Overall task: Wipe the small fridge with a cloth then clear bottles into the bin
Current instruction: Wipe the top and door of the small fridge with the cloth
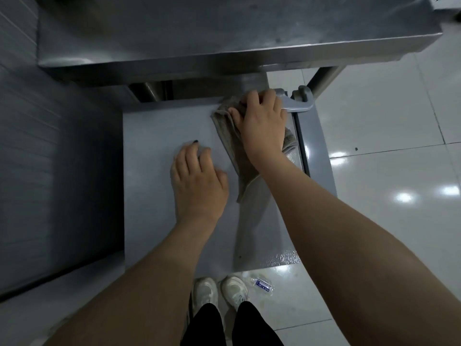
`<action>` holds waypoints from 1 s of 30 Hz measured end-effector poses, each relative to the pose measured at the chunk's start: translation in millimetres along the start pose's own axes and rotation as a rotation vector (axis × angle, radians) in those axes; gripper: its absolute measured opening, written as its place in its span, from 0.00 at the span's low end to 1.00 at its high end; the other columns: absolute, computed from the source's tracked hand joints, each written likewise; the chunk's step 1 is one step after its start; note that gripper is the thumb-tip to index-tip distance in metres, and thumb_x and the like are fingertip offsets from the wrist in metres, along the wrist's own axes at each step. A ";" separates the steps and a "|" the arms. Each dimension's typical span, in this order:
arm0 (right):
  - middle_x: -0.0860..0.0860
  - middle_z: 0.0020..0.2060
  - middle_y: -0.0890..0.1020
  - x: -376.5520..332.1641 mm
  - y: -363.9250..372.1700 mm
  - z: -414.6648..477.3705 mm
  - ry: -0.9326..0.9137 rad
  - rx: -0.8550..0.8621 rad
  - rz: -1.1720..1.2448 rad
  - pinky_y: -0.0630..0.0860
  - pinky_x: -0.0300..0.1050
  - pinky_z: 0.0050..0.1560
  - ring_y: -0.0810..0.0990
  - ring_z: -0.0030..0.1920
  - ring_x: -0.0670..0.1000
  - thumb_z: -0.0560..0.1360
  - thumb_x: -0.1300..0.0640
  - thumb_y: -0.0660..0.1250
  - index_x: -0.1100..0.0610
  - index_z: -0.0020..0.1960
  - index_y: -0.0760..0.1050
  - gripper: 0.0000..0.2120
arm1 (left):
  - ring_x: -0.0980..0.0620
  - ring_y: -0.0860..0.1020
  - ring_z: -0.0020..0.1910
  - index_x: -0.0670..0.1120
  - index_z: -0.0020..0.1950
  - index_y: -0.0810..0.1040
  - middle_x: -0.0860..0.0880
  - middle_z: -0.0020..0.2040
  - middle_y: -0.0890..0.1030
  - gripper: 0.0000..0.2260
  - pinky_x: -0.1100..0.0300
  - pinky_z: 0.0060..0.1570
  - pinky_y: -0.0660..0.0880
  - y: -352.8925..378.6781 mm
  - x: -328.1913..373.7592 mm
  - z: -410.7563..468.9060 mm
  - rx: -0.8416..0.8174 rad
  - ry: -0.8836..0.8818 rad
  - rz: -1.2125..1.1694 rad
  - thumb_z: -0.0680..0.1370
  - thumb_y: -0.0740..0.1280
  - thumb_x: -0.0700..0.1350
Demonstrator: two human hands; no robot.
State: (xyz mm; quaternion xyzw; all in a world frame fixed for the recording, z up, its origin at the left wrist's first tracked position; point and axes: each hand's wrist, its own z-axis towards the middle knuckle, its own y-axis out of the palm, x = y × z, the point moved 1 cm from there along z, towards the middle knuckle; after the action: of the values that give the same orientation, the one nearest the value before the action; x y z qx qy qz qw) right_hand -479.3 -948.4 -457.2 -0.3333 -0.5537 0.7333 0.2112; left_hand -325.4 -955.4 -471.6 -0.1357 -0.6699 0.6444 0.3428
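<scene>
Now cloth (228, 138) in right hand (262, 123), atop fridge (154, 131).

This looks like a working kitchen or the back room of a food business, not a home. At the far side stands a wide stainless steel counter (224, 33) with a plain folded edge and a bare metal leg (321, 78) at the right, the kind used in catering. Partly under it is a small fridge (154, 208) in grey, with a heavy metal fitting (299, 103) at its far right corner. The floor (386, 121) is of large white glossy tiles that mirror bright lights. At the left is a dark grey lined surface (37, 146). A small plastic bottle (262, 287) lies on the tiles near the fridge.
</scene>
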 end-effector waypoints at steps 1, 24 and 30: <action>0.58 0.57 0.72 -1.1 0.9 6.4 -0.003 -0.007 -0.007 0.66 0.50 0.54 0.70 0.56 0.58 0.78 0.43 0.57 0.57 0.60 0.70 0.20 | 0.38 0.70 0.64 0.39 0.59 0.72 0.38 0.62 0.73 0.18 0.44 0.65 0.66 0.4 0.0 0.5 0.005 0.004 0.007 0.72 0.55 0.44; 0.62 0.48 0.75 10.3 -1.5 -12.9 0.010 0.071 0.047 0.72 0.55 0.45 0.74 0.47 0.62 0.76 0.50 0.64 0.62 0.50 0.74 0.14 | 0.38 0.70 0.65 0.39 0.58 0.73 0.38 0.62 0.74 0.18 0.43 0.64 0.66 3.1 -0.1 3.3 0.068 0.006 0.027 0.71 0.55 0.44; 0.61 0.53 0.74 12.5 -2.5 -8.7 -0.038 0.083 0.061 0.71 0.53 0.52 0.73 0.52 0.60 0.77 0.51 0.62 0.62 0.53 0.73 0.14 | 0.38 0.69 0.66 0.38 0.59 0.72 0.38 0.63 0.74 0.19 0.42 0.65 0.65 2.8 -0.2 2.2 0.045 0.012 -0.002 0.72 0.55 0.45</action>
State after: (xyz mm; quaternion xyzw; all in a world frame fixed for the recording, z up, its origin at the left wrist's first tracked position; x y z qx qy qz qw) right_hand -481.8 -933.4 -459.5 -0.3271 -0.5162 0.7679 0.1921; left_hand -327.4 -956.8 -474.2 -0.1312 -0.6535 0.6581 0.3503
